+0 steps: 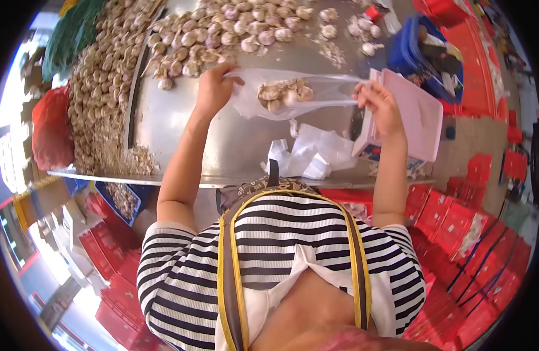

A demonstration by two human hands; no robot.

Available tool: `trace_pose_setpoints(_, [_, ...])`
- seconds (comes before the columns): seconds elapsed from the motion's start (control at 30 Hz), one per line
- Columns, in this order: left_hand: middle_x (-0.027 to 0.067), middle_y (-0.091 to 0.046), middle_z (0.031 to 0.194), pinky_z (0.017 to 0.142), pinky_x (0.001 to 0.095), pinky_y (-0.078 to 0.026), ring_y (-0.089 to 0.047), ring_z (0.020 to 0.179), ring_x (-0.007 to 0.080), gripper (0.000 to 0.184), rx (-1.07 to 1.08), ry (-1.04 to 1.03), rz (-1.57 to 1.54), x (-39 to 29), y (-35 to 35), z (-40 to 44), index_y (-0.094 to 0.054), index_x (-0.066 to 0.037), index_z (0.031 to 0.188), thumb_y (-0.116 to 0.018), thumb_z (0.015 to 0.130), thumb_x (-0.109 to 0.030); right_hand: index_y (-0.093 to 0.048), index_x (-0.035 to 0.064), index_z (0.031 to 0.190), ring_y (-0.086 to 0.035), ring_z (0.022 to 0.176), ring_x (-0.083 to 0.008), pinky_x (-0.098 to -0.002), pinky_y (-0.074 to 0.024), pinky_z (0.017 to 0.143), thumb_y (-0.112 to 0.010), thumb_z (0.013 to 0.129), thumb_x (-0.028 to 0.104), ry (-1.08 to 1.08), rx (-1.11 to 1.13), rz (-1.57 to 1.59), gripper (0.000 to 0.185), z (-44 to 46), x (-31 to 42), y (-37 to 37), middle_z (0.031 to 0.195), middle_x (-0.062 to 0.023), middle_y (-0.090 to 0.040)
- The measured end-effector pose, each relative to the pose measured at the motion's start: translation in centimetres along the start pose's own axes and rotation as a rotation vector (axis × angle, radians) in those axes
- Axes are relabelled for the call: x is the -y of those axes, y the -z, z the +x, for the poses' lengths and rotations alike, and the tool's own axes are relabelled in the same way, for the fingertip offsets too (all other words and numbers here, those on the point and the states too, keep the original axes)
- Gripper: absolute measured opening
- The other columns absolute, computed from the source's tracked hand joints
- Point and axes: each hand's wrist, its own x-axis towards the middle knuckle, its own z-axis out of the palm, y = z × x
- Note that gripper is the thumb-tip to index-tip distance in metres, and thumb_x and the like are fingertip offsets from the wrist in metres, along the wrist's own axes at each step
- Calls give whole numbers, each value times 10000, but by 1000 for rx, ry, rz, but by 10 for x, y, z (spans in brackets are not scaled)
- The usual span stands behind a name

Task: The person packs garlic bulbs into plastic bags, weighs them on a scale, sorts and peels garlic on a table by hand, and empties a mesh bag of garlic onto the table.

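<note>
metal bench [222, 146], heaped garlic [240, 27] | red crates [448, 222] around | left hand [217, 88], right hand [379, 108]: grips pinching plastic bag [247, 96] | brown cloth [261, 188]: lettering illegible

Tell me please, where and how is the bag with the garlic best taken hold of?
Probably pinch the clear bag by its narrow end, coming from the right, where the right hand is. That end is drawn thin, while the garlic bulges nearer the middle.

Metal-topped table [222, 140] amid red crates [448, 225].
</note>
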Motion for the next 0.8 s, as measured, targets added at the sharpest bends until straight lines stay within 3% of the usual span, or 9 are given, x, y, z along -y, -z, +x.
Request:
trace_pose_setpoints(0.17, [59,-705,780,605,255,-481,-606,635,97,302,31,-286,-48,-92,-48,6,-647,-4,1014,-463,775,22,-603,-35,1029,-536,733,-127,-324,-457,851,-516,935,158,399,-159,476,231,-58,32,58,753,-31,-562])
trace_pose_setpoints(0.33, [102,-700,831,719,289,-507,-662,788,161,329,176,-563,-180,-165,-122,17,-636,15,1024,-465,746,52,-569,-83,1095,-613,952,-226,-443,-432,974,-463,940,92,764,-430,432,257,-153,40,137,1058,-184,-629])
trace_pose_setpoints(0.37, [113,-698,838,735,296,-508,-668,815,173,335,206,-590,-206,-176,-137,20,-633,21,1026,-468,737,59,-549,-100,1123,-601,1029,-286,-525,-405,1000,-439,940,71,854,-415,500,273,-170,31,153,1159,-231,-585])
trace_pose_setpoints(0.4, [127,-697,862,743,306,-512,-674,828,179,335,247,-575,-321,-174,-162,29,-640,16,1017,-484,723,53,-565,-80,1112,-571,1011,-229,-532,-344,1035,-414,950,57,839,-561,378,260,-188,27,161,1150,-177,-589])
trace_pose_setpoints(0.47, [155,-687,902,740,365,-512,-669,810,280,288,298,-538,-237,-192,-191,31,-668,-27,978,-551,717,-4,-539,-102,1125,-586,1002,-243,-523,-411,997,-436,947,49,873,-673,286,255,-209,8,181,1146,-212,-586])
trace_pose_setpoints(0.5, [163,-678,869,744,393,-506,-650,826,329,251,249,-675,-242,-183,-219,43,-682,-49,947,-596,712,-66,-542,-99,1120,-584,992,-224,-487,-418,1001,-445,949,57,884,-700,264,251,-214,2,186,1123,-200,-598])
trace_pose_setpoints(0.6, [185,-671,901,772,390,-505,-643,836,348,297,330,-614,5,-162,-270,58,-674,-52,987,-568,711,-81,-554,-80,1114,-584,973,-199,-420,-422,990,-482,949,96,652,-603,237,252,-210,-27,202,1072,-163,-617])
trace_pose_setpoints(0.67, [186,-667,911,766,397,-505,-635,832,364,277,338,-557,53,-145,-275,66,-679,-68,987,-582,733,-121,-564,-66,1112,-581,969,-186,-377,-413,974,-511,945,119,369,-979,84,255,-195,-41,198,1049,-127,-620])
trace_pose_setpoints(0.8, [154,-675,926,768,399,-500,-643,829,325,274,527,-518,50,-101,-233,74,-672,-84,1006,-609,824,-279,-582,-63,1094,-569,984,-177,-346,-403,960,-539,937,133,342,-941,123,255,-176,-50,187,1045,-116,-623])
